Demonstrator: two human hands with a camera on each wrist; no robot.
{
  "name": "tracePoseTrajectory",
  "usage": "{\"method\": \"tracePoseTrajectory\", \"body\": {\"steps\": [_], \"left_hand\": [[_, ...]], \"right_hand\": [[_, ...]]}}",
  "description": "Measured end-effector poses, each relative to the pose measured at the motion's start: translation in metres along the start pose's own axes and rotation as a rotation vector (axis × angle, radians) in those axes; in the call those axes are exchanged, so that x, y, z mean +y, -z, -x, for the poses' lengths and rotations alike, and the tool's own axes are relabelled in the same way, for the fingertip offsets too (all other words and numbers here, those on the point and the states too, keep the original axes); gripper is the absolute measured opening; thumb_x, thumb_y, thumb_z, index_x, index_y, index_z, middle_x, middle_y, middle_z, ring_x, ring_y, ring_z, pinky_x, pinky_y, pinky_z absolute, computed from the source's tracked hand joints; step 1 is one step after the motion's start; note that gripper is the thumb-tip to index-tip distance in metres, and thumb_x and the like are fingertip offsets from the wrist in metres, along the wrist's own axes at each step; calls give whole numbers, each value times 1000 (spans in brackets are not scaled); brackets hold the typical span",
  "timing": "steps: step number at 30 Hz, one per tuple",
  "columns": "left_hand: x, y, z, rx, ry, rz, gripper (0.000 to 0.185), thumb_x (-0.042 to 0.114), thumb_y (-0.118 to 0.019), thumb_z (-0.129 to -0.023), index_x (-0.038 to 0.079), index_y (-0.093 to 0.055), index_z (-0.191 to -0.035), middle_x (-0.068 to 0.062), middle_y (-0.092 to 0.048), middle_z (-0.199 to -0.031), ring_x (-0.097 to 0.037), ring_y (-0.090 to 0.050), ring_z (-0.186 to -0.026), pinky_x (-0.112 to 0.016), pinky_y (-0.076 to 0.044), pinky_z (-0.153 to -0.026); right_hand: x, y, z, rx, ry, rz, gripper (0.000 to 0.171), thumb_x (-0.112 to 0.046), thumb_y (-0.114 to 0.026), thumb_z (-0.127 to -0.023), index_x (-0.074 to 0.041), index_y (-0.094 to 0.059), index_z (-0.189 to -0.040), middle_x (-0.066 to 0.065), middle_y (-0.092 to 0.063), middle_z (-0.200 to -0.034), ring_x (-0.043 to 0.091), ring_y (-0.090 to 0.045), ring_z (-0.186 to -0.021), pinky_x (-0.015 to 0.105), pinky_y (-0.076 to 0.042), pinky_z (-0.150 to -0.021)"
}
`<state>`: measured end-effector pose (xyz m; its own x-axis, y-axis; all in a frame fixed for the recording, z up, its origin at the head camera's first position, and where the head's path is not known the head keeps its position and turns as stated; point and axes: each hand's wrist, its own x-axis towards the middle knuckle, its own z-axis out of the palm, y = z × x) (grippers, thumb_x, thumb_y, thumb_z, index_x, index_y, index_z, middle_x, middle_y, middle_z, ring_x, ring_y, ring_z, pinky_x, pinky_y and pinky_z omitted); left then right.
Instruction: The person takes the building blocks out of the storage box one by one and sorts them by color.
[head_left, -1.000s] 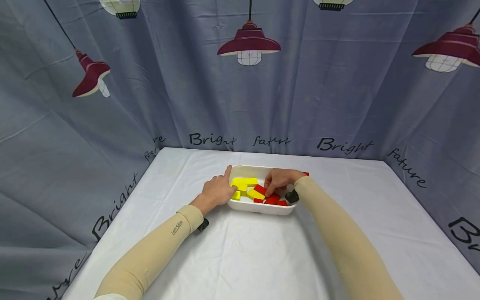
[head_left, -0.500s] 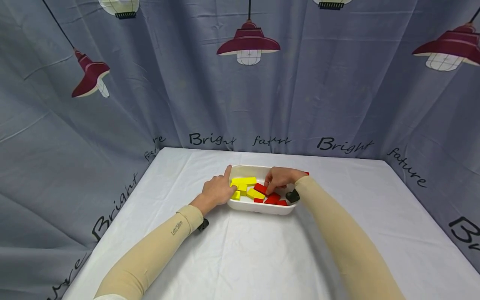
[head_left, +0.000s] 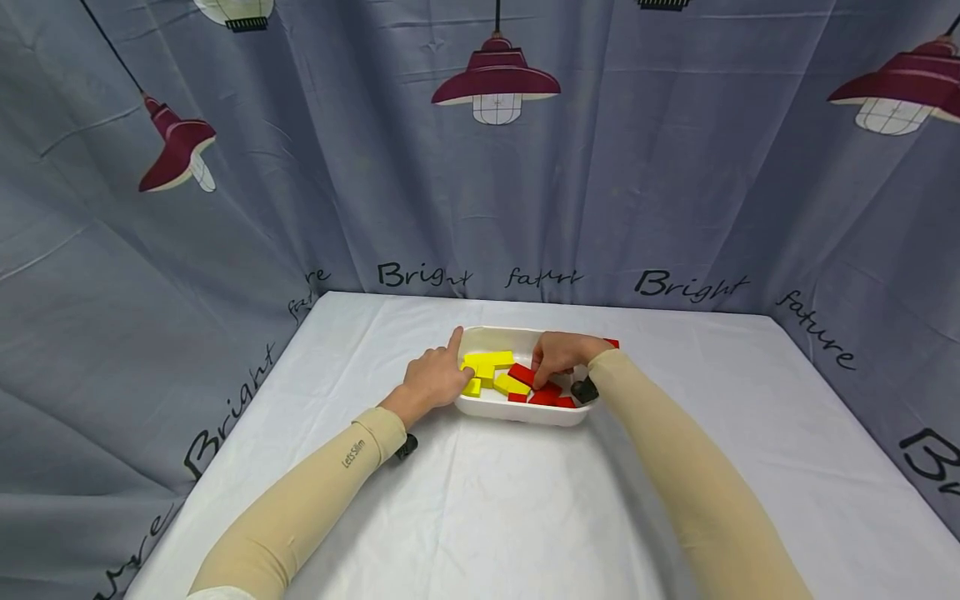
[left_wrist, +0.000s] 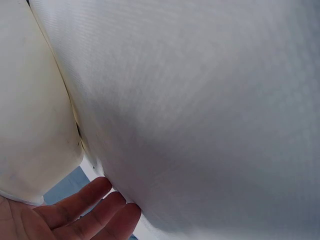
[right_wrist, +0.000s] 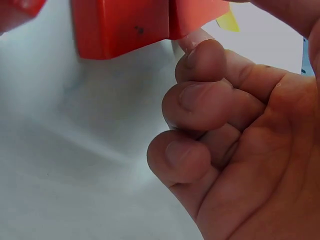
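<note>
A white tray (head_left: pixel 517 411) holds several yellow blocks (head_left: pixel 489 360) on its left and several red blocks (head_left: pixel 545 398) on its right. My left hand (head_left: pixel 433 379) grips the tray's left end, thumb over the rim and index finger along it. In the left wrist view, three fingers (left_wrist: pixel 97 212) lie against the outer wall. My right hand (head_left: pixel 562 354) reaches inside with curled fingers, pinching a red block (right_wrist: pixel 197 15) at the fingertips. Another red block (right_wrist: pixel 132 27) stands right beside it. A further red block (head_left: pixel 521 374) leans near the yellow ones.
The tray stands on a table with a white cloth (head_left: pixel 495 508). Something red (head_left: pixel 612 343) shows behind the right wrist at the tray's far right. A dark wrist camera (head_left: pixel 584 391) hangs by the tray's right end. A grey-blue curtain (head_left: pixel 360 167) surrounds the table.
My right hand has shifted slightly to the right inside the tray, and the red block near its fingertips has moved a little. The left hand has stayed in place.
</note>
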<state>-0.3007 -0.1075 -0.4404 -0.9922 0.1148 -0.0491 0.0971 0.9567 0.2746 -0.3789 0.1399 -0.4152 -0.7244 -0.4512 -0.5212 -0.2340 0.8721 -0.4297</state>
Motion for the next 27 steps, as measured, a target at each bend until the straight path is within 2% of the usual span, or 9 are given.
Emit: {"method": "tracePoseTrajectory", "body": {"steps": [13, 23, 27], "left_hand": [[0, 0, 2, 1, -3, 12, 80, 44, -49, -96, 18, -12, -163, -18, -62, -133, -32, -62, -116, -51, -52, -88], [1, 0, 1, 3, -9, 10, 80, 44, -48, -95, 19, -12, -163, -17, -62, -132, -30, -63, -114, -50, -52, -86], [1, 0, 2, 2, -8, 9, 81, 44, -48, -95, 19, -12, -163, -17, -62, -133, -30, -63, -114, -49, -52, -85]], "right_hand": [[-9, 0, 8, 47, -53, 85, 14, -24, -75, -82, -15, -73, -92, -1, -46, -65, 16, -45, -63, 28, -34, -60], [-10, 14, 19, 97, -19, 84, 19, -22, -74, -84, -13, -72, -101, 4, -64, -93, 20, -55, -85, 29, -43, -67], [-10, 19, 26, 110, -5, 71, 20, -22, -74, -84, -12, -73, -102, 4, -67, -97, 22, -56, -89, 31, -47, -73]]}}
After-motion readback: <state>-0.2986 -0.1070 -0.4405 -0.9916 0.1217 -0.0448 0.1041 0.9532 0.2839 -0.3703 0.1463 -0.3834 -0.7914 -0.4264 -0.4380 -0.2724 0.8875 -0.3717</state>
